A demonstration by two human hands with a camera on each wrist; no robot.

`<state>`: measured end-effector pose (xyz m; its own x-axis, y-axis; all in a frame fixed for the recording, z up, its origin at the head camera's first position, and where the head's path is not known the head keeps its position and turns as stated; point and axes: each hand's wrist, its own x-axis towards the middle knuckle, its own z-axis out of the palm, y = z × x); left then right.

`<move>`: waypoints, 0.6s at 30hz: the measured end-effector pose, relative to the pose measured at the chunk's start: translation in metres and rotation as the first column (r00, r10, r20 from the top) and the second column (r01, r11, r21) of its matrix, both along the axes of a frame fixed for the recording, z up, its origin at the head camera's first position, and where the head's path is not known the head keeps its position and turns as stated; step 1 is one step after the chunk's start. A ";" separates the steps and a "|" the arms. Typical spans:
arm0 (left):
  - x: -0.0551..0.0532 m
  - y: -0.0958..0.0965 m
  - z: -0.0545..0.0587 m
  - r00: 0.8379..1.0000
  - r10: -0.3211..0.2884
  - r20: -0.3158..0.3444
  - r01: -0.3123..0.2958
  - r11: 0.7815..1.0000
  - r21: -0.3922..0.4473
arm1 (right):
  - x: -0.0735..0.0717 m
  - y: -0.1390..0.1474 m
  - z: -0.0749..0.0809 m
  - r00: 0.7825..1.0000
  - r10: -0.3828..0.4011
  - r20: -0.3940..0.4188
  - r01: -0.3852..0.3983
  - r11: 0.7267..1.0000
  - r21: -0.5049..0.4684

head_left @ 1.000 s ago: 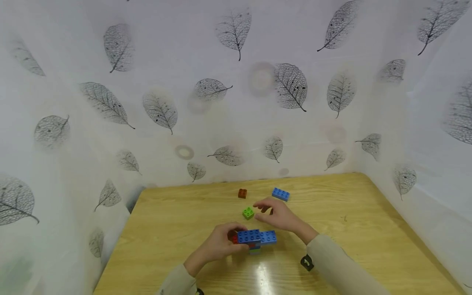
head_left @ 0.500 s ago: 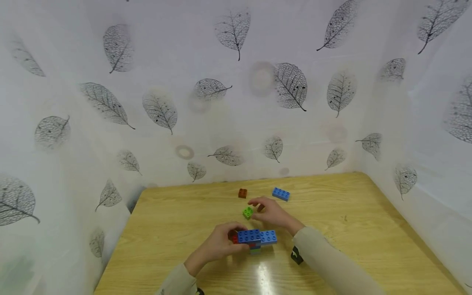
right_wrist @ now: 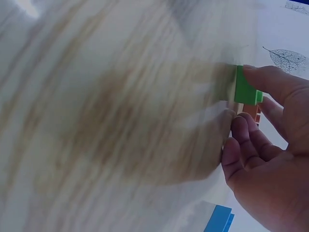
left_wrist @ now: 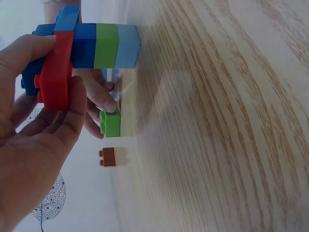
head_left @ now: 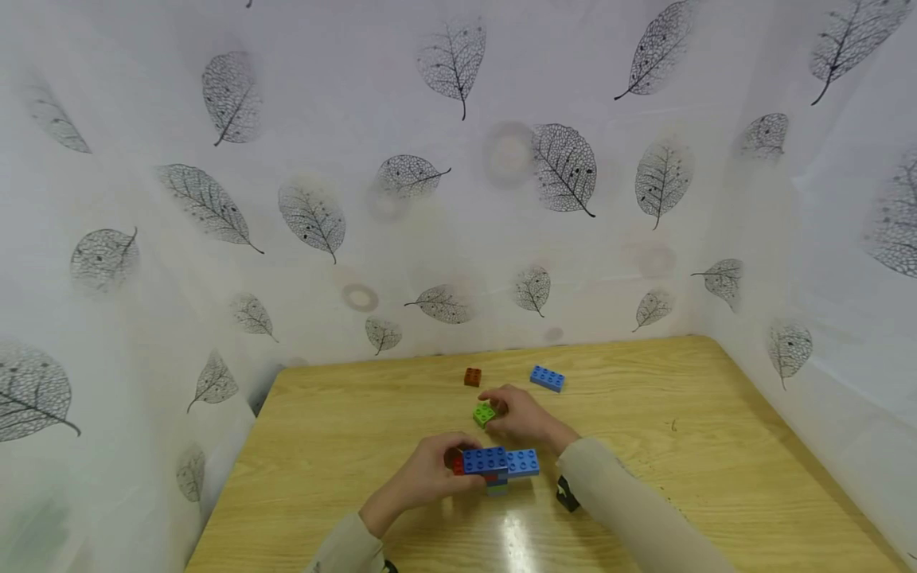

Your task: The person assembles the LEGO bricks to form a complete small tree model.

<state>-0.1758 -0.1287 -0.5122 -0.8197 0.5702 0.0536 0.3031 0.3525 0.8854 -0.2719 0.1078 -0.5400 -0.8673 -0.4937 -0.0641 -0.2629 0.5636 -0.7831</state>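
My left hand (head_left: pixel 427 472) holds a stack of toy building bricks (head_left: pixel 485 459) near the table's front middle. In the left wrist view its thumb and fingers grip the red brick (left_wrist: pixel 57 72) and the dark blue top brick. Below these come a blue brick, a green one (left_wrist: pixel 106 46) and a light blue one (left_wrist: pixel 127 46); another blue brick (head_left: pixel 522 462) juts out to the right. Just beyond the stack, my right hand (head_left: pixel 524 415) pinches a small lime-green brick (head_left: pixel 483 415) between thumb and index finger, low at the tabletop. The index fingertip is partly hidden behind the brick.
A small brown-orange brick (head_left: pixel 473 377) lies farther back on the wooden table (head_left: pixel 344 414). To its right lies a blue brick (head_left: pixel 548 378). A white curtain with a leaf print (head_left: pixel 458 239) hangs along the back and both sides.
My right hand has moved left onto the lime-green brick, and its thumb and index finger have closed on it. My left hand and the stack have stayed in place.
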 end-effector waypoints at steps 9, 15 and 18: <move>0.001 0.001 0.001 1.000 0.008 0.004 -0.008 1.000 -0.010 | -0.001 -0.001 -0.003 0.999 -0.031 -0.007 0.031 0.999 0.010; 0.002 0.001 0.001 1.000 0.014 0.017 -0.014 1.000 -0.012 | 0.001 0.001 0.000 0.999 -0.044 -0.008 0.045 0.999 0.016; 0.001 0.001 0.001 1.000 0.011 0.016 -0.011 1.000 -0.004 | 0.002 0.002 0.004 0.999 -0.032 -0.024 0.032 0.999 0.020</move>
